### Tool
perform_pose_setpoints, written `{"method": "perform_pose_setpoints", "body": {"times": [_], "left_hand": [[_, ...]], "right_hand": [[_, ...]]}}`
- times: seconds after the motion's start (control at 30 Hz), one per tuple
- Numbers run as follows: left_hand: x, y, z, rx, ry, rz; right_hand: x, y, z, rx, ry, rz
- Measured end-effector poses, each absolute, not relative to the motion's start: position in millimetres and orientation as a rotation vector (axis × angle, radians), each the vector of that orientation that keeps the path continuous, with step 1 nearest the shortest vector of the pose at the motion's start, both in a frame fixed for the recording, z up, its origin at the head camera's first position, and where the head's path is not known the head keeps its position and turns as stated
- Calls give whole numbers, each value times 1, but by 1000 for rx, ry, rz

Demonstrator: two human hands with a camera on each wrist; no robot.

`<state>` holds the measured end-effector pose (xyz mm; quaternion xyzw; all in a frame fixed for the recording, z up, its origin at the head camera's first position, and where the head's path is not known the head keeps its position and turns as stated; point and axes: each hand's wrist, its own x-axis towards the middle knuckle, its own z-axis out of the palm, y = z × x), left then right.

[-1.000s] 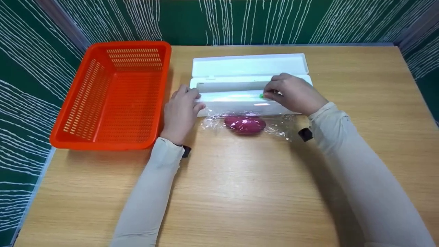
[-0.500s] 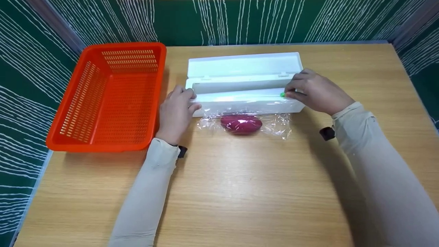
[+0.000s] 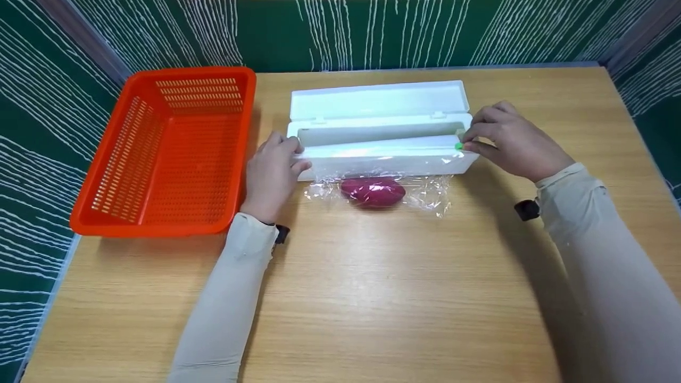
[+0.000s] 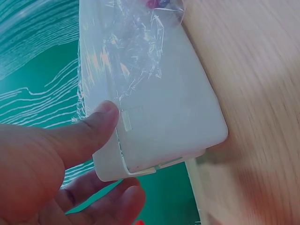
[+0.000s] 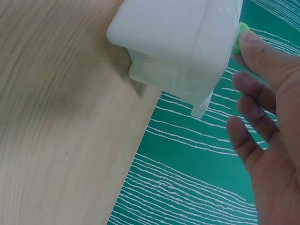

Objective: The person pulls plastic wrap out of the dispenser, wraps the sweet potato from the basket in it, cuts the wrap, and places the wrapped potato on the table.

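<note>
A white cling film dispenser box [image 3: 388,166] lies across the table, its lid [image 3: 379,101] tipped back. My left hand [image 3: 272,178] grips its left end; in the left wrist view the thumb [image 4: 96,126] presses the top edge while the fingers lie past the end wall. At the right end, my right hand [image 3: 513,141] pinches the small green slide cutter [image 3: 458,146] between thumb and finger, the other fingers loosely bent in the right wrist view. Against the box's front lies a smooth purple-red oval thing, like a sweet potato [image 3: 373,192], under clear cling film [image 3: 433,196] with crumpled ends.
An orange-red plastic basket [image 3: 151,232] with slotted walls stands to the left, close beside my left hand. The wooden table [image 3: 383,298] reaches back to a green wall [image 3: 276,40] with white streaks.
My right hand has slid the green cutter rightward along the box's edge to its right end. The left hand keeps its grip on the left end.
</note>
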<state>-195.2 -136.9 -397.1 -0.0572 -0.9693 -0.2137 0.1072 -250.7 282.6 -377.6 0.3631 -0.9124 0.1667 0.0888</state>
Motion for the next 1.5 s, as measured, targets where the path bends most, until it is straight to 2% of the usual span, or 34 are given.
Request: {"method": "perform_pose_setpoints", "body": {"times": [0.37,1.13,1.5], "left_hand": [[-195,-134,-395,-184,-2833,-638],[-192,-134,-394,-174,-2852,-647],[-191,-138,-390,-179,-2887,-766]], "right_hand": [[-247,303,-379,1021,-2750,491],[-242,301,-389,858,-2735,692],[-237,302,-385,693,-2802,779]]}}
